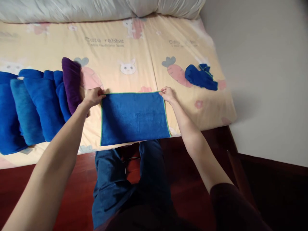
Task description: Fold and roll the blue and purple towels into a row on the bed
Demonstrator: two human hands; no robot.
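A blue towel (pixel 134 118) with a thin green edge lies spread as a rectangle at the front of the bed. My left hand (pixel 95 96) pinches its far left corner. At its far right corner, my right hand (pixel 166 94) is closed on the edge between thumb and fingers. Both hands rest close to the sheet. Left of the towel lies a purple folded cloth (pixel 71 83), beside several folded blue cloths (pixel 44 102) in a row, partly hidden by my left forearm.
A crumpled blue cloth (pixel 201 77) lies on the right of the bed. The yellow sheet (pixel 141 54) has rabbit and carrot prints. A pale quilt (pixel 96 9) runs along the far side. A white wall (pixel 264 80) stands at the right.
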